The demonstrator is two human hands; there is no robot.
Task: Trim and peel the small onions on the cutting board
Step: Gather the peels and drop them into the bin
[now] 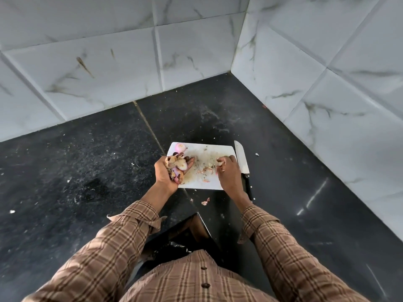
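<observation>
now the left hand (166,171) is cupping peels (177,165); the right hand (226,171) is pinching a scrap (220,163), loose skins (206,170) lying just left of its fingertips.

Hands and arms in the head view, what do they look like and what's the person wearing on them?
Both hands are bare: no gloves, and no rings or watch that I can make out. The left hand and right hand come out of long sleeves of a brown and tan plaid shirt. The left cuff hangs unbuttoned and open; the right cuff is also loose. The shirt front has dark buttons.
</observation>
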